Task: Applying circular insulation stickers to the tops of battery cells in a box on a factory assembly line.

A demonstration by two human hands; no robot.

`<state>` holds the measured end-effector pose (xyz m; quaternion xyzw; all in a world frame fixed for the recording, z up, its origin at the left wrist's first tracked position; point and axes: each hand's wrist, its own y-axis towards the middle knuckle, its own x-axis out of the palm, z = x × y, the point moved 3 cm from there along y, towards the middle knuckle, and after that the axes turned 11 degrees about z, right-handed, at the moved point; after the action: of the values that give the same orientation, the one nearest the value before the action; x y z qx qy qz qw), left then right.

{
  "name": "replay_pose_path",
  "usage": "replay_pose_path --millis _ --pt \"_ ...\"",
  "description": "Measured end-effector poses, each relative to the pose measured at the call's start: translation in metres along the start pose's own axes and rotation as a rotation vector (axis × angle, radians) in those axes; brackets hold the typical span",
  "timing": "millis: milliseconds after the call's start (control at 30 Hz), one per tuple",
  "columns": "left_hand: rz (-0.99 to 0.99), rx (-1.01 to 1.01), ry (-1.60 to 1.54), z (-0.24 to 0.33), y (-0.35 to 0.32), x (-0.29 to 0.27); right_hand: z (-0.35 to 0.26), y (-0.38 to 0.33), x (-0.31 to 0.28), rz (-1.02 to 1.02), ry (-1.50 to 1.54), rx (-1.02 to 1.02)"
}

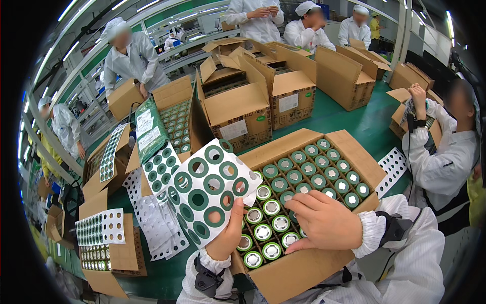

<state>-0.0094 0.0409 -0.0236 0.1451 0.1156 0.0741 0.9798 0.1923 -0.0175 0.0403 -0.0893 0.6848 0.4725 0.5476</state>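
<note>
My left hand [226,234] grips the lower edge of a white backing sheet [208,188] covered with dark green ring stickers, held tilted over the left side of an open cardboard box [324,268]. The box holds rows of upright cylindrical cells [309,175] with green wraps and silver tops. My right hand [324,220] rests palm down on the cells near the box's front, fingers curled on their tops. Whether it holds a ring sticker is hidden.
Used sticker sheets [154,223] lie on the green table [354,121] to the left. More open boxes [238,99] stand behind, one with cells [178,124]. A person in white [445,157] works at the right; others stand at the back.
</note>
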Motion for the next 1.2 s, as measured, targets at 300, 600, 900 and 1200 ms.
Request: replay_pose_path --millis 300,600,900,1200 --pt "-0.011 -0.052 -0.013 0.022 -0.004 0.002 0.010 -0.001 0.006 -0.035 0.262 -0.096" --pt "-0.010 -0.039 -0.013 0.024 -0.003 0.003 0.012 -0.003 0.006 -0.021 0.260 -0.074" --pt "-0.012 -0.071 -0.053 0.020 -0.003 0.003 0.010 -0.003 0.003 -0.009 0.283 -0.048" --pt "0.052 0.167 0.066 0.023 -0.001 0.002 0.011 -0.004 -0.005 0.053 0.311 0.016"
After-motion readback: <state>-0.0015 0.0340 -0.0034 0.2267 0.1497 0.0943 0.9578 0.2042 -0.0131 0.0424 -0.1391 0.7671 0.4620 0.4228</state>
